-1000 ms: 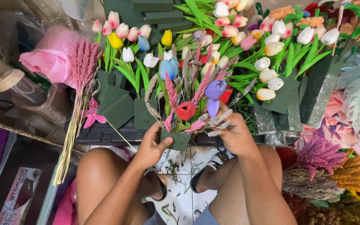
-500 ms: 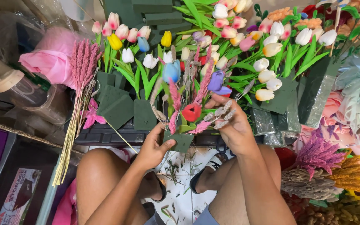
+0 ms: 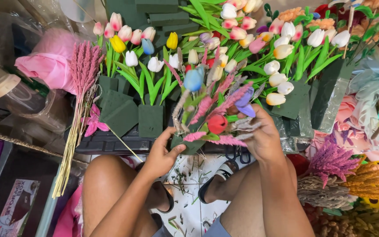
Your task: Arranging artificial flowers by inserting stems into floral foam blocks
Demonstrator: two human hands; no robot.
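Green foam block [image 3: 188, 144] with its small bouquet of a red tulip [image 3: 217, 124], a blue tulip [image 3: 194, 79], a purple bloom [image 3: 244, 100] and pink plumes stands upright between both hands above the knees, stems running up and away from the person. Left hand [image 3: 159, 154] pinches the block's lower left corner with closed fingers, while the right hand [image 3: 262, 137], just beside the stems on the right, curls around grey sprigs [image 3: 242, 126]. Behind, more foam blocks [image 3: 151, 119] on a black tray [image 3: 110, 144] hold rows of tulips.
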